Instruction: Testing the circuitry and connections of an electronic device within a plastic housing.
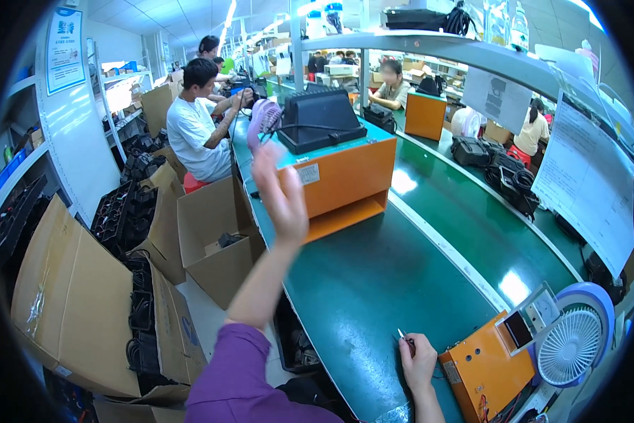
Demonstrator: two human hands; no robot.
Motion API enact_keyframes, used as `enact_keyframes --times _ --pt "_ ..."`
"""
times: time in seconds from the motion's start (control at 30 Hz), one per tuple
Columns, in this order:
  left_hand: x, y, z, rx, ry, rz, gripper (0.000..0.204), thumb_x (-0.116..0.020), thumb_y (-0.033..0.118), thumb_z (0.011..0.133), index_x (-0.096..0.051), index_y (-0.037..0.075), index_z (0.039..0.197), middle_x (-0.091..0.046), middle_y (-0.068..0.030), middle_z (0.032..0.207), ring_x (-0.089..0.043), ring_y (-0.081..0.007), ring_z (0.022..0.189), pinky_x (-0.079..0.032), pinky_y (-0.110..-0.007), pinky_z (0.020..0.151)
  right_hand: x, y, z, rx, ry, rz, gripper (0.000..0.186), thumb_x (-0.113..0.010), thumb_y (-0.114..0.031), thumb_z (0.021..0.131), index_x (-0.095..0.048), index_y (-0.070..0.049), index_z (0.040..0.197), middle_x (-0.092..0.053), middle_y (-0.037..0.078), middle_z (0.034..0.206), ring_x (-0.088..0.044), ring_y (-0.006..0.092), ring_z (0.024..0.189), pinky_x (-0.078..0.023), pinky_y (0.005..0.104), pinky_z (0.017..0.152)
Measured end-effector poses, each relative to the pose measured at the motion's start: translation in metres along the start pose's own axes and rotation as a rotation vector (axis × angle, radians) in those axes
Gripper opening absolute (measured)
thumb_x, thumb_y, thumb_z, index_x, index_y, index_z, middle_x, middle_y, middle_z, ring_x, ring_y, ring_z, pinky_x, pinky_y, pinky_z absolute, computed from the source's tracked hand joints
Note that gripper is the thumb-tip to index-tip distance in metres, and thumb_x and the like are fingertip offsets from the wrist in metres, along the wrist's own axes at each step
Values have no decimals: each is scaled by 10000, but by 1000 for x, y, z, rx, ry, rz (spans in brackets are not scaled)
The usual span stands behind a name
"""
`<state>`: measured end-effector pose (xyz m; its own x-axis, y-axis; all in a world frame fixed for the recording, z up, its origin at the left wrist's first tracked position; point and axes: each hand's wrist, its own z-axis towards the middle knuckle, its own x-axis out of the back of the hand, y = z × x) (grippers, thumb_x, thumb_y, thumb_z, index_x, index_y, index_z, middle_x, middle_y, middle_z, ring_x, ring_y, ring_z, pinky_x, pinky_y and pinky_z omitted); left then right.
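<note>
**Pinching a pointed tool point(402, 335) in the right hand point(418, 359), with the left hand point(282, 197) up by a lilac fan point(265, 116)**

Got the tool nipped between thumb and fingers, low over the near end of the green desk point(363, 282). Only showing its pale tip past the fingertips, aimed toward the desk's far end and a bit toward its left edge. Too covered by the hand to say exactly what kind.

As for the left hand: raised high toward the far left corner, fingers pointing up and pretty blurry. Right over the lower part of the lilac fan in this view. Can't tell if touching it, and can't tell if spread or closed on anything.

Moving outward: just beside the right hand, near the desk's right edge, an orange box point(486, 370) with loose wires at its lower end. Beyond that, a round white-and-lavender fan point(569, 345). At the far end, an orange stand point(345, 176) with a black device point(320, 120) sitting on top. Along the left edge, open cardboard boxes point(211, 275), one packed with black parts. Past the right edge, a green conveyor point(465, 222). Farther up the left side, a seated person in a white top point(197, 134).
</note>
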<state>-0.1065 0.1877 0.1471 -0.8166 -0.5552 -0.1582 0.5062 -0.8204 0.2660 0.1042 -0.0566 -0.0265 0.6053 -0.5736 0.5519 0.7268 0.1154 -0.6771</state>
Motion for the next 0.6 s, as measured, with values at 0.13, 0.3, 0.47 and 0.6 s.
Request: enact_keyframes --times 0.13,0.3,0.47,0.6 --pt "5 -160 87 147 17 224 466 -522 120 861 -397 11 1296 -403 -189 1291 -367 -323 1236 -267 -412 1053 -1 -1 -2 18 0 11 139 -681 -103 770 -596 -13 833 -608 137 736 -624 280 618 -476 358 540" --pt "52 -272 125 505 -58 766 534 -560 236 807 -430 37 1285 -469 -192 1266 -409 -353 1204 -343 -459 997 -1 1 -4 25 -24 -19 165 -703 -118 744 -598 -25 832 -608 136 737 -619 292 614 -475 369 540" --pt "70 -284 124 631 -64 799 501 -549 246 814 -445 83 1276 -470 -159 1274 -382 -344 1229 -341 -448 1006 3 -11 -4 58 -83 -110 153 -703 -91 738 -594 -19 818 -592 140 734 -595 298 613 -465 363 552" --pt "76 -297 125 586 -119 804 493 -526 247 802 -456 69 1256 -487 -201 1231 -422 -367 1185 -367 -476 973 1 -14 -4 73 -131 -169 140 -699 -95 740 -595 -33 809 -583 127 719 -592 291 601 -458 364 536"
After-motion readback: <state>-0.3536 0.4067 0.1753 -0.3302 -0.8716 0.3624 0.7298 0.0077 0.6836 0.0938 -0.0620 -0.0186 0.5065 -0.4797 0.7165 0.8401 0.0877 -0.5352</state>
